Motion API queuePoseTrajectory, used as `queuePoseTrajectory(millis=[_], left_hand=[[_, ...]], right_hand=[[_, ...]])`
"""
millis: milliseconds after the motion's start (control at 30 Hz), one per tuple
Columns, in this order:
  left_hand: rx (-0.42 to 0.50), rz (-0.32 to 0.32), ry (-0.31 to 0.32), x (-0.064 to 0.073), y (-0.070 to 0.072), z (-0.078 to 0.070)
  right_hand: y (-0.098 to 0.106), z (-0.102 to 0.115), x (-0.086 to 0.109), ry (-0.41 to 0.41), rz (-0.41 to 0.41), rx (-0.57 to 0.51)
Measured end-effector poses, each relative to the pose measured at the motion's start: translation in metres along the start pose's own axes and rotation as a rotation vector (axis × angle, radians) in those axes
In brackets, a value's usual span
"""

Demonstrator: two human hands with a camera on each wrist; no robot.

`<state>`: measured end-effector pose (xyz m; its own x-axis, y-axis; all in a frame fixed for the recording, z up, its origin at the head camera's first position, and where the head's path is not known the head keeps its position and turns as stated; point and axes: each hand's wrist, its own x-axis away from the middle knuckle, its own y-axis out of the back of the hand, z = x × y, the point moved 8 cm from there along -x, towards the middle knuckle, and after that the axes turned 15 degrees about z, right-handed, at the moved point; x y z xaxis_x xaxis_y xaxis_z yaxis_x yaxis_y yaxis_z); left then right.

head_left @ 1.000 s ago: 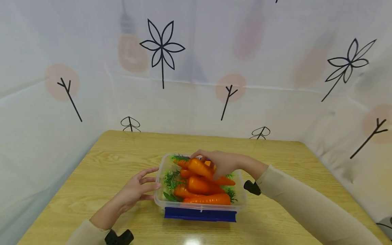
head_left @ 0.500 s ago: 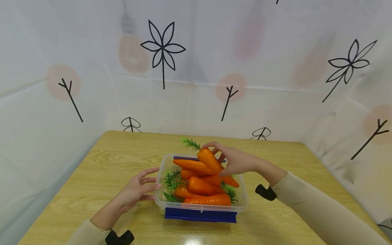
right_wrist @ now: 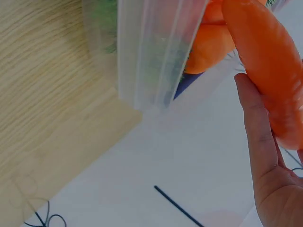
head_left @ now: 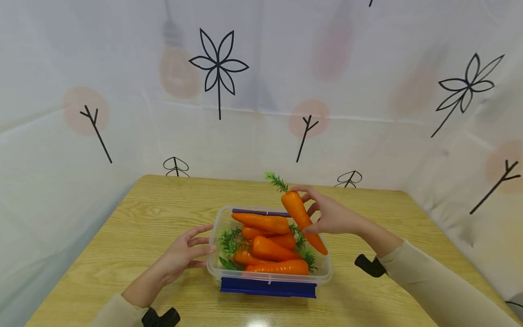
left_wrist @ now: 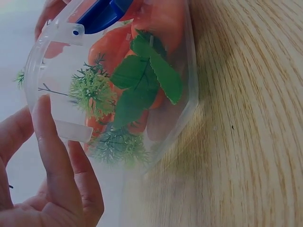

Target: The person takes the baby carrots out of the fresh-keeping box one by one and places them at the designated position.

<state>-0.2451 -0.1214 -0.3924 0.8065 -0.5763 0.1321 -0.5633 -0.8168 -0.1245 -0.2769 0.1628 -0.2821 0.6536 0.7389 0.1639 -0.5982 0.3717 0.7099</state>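
Observation:
In the head view my right hand (head_left: pixel 337 217) holds an orange carrot (head_left: pixel 297 210) by its thick part, between thumb and fingers. The carrot tilts, with its green top up to the left and its tip down over the right side of a clear plastic box (head_left: pixel 327 278). My left hand (head_left: pixel 180 255) rests its spread fingertips at the box's left rim; in the left wrist view the thumb (left_wrist: pixel 49 137) lies along the clear wall. Several more carrots (head_left: pixel 275 266) with feathery green tops lie piled inside. The right wrist view shows the held carrot (right_wrist: pixel 270 66) beside the box wall.
The box stands on a light wood table (head_left: pixel 171 200), with blue clasps (head_left: pixel 268 288) hanging along its front and at its back. Broad green leaves (left_wrist: pixel 137 85) show through its left wall. Behind the table hangs a white cloth (head_left: pixel 261 136) printed with plants.
My right hand has drawn the carrot up from the pile and to the right, its green top coming free. Another carrot now shows at the back of the box. The left hand stays put.

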Motion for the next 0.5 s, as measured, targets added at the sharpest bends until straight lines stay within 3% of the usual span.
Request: queuePoseTrajectory(millis=[500], left_hand=[[0.008,0.002,0.010,-0.001,0.002,0.003]], right_hand=[[0.013,-0.030,0.032,-0.051,-0.138,-0.131]])
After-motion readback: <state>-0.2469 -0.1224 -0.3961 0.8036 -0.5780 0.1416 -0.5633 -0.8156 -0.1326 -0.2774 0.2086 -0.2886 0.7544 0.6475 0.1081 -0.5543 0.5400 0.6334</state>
